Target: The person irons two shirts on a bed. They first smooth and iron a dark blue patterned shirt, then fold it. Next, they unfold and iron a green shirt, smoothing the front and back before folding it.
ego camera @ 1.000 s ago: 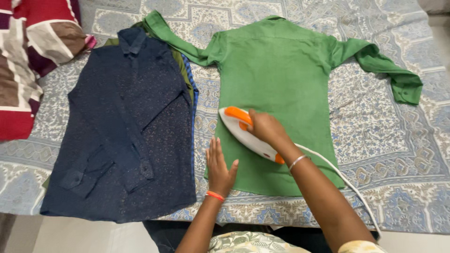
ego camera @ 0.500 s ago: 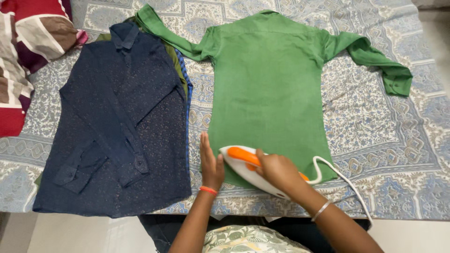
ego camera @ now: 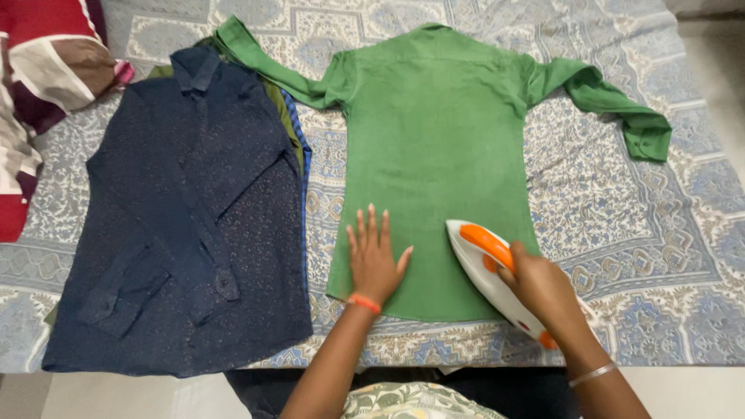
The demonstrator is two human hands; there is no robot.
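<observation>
A green long-sleeved shirt [ego camera: 434,147] lies flat, back up, on a patterned bedsheet [ego camera: 636,233], sleeves spread to both sides. My left hand [ego camera: 375,260] presses flat on the shirt's lower left part, fingers spread, an orange band at the wrist. My right hand [ego camera: 543,287] grips the orange handle of a white iron [ego camera: 489,268], which rests on the shirt's lower right part with its tip pointing up and left.
A dark blue dotted shirt [ego camera: 186,225] lies on top of other folded garments at the left. A red, white and brown blanket [ego camera: 39,85] is bunched at the far left. The bed's near edge runs along the bottom.
The iron has moved from the shirt's bottom hem to its lower right part. My left hand has slid up and right onto the lower left of the shirt.
</observation>
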